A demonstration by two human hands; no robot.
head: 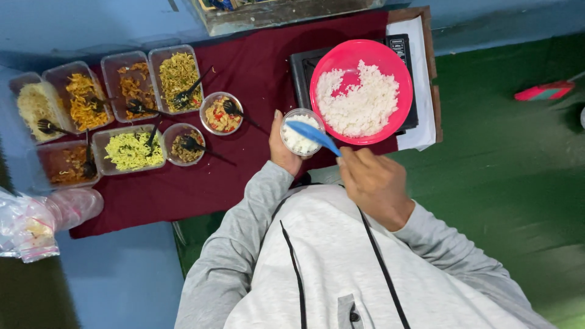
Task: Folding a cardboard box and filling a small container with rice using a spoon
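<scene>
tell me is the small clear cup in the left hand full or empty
Nearly full: white rice fills the small clear cup close to its rim, with the blue spoon over it.

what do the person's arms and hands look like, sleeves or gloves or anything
Both arms are covered by long light grey sleeves reaching to the wrists, part of a hooded top with dark drawstrings down the front. The left hand and right hand are bare: no gloves, rings or watch are visible.

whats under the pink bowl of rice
The pink bowl sits on a black scale-like appliance, which rests on white paper over the maroon cloth. Most of the appliance's top is covered by the bowl.
</scene>
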